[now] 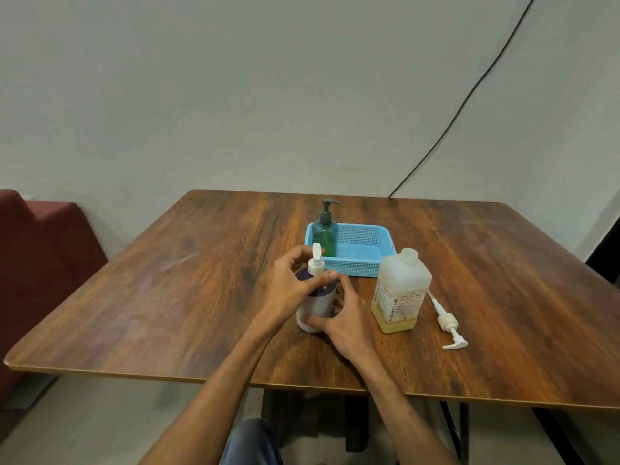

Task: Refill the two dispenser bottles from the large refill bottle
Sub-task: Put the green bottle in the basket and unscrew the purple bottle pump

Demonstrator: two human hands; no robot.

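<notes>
While the white dispenser bottle (317,305) is standing on the table (167,297), the left hand (292,286) is curling its fingers round the pump collar and the right hand (349,323) is gripping the lower body. Just right, the large refill bottle (401,293) is standing upright, a loose pump (449,325) lying beside it. Farther off, the green dispenser bottle (324,234) is sitting in the blue basket (362,263), at its left end.
</notes>
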